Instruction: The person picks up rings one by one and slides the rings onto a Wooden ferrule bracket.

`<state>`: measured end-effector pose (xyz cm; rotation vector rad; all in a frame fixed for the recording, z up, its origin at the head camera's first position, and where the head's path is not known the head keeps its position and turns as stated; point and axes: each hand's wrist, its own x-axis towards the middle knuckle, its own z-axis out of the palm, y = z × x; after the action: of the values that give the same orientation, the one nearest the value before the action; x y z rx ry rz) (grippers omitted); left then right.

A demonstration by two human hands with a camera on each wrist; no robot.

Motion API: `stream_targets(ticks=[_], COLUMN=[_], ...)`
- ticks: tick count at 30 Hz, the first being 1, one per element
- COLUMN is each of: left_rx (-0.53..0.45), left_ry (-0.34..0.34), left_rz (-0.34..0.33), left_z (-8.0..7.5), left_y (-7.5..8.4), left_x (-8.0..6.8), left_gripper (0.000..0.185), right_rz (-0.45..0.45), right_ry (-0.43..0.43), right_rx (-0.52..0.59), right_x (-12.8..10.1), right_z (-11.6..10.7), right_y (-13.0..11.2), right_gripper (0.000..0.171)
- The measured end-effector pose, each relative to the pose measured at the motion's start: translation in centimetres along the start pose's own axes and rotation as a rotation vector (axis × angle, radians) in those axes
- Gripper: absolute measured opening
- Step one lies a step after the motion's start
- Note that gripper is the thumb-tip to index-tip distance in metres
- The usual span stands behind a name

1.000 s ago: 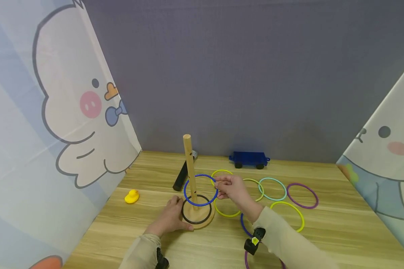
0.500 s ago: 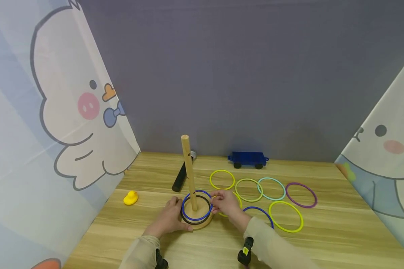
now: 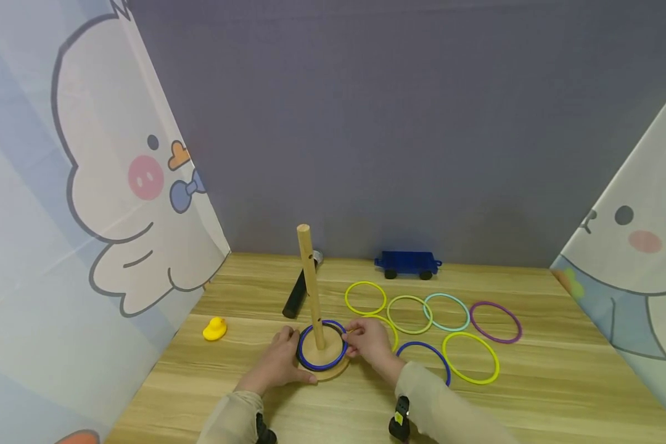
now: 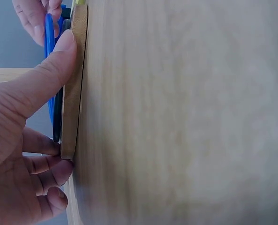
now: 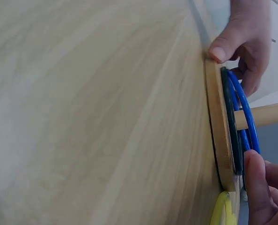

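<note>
On the bench (image 3: 533, 394), a wooden peg (image 3: 309, 285) stands with its long axis upright, leaning slightly left, on a round wooden base (image 3: 324, 364) at the front centre. A blue ring (image 3: 322, 354) lies flat on the base around the peg, on top of a black ring (image 5: 229, 126). The left hand (image 3: 277, 364) grips the base's left edge with thumb and curled fingers, while the right hand (image 3: 369, 343) pinches the blue ring's right side; other coloured rings (image 3: 427, 324) lie flat to the right.

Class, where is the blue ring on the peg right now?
In the head view, the blue ring lies round the wooden peg on its round base, between both hands.
</note>
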<state>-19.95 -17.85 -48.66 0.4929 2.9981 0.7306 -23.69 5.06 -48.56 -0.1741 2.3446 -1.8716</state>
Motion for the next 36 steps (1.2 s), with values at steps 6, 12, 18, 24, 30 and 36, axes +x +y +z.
stream_targets(ticks=[6,12,18,24,30,36], left_rx=[-0.012,-0.015,-0.016,-0.014,-0.014,-0.029], left_ry=[0.002,-0.008,-0.012,-0.015,-0.019,-0.015], left_rz=[0.012,0.012,0.012,0.002,-0.011,-0.010], left_z=[0.2,0.0,-0.1,-0.3,-0.4,-0.5], left_y=[0.1,0.4,0.5,0.4,0.3,0.3], left_x=[0.0,-0.1,0.0,0.1,0.0,-0.2], left_gripper=[0.118,0.119,0.118,0.118,0.118,0.117], right_rz=[-0.057,-0.114,-0.146,-0.155,-0.191,-0.200], right_ry=[0.032,-0.022,-0.081,-0.134,-0.178,-0.173], right_rx=[-0.111,-0.131,-0.189,-0.285,-0.391,-0.520], right_x=[-0.5,-2.0,-4.2,-7.2,-10.2,-12.6], right_z=[-0.5,-2.5,-5.6,-9.2,-12.5,-14.7], right_y=[-0.1,-0.9,-1.0,-0.3,0.8,1.8], right_gripper=[0.014,0.012,0.011,0.007,0.004,0.012])
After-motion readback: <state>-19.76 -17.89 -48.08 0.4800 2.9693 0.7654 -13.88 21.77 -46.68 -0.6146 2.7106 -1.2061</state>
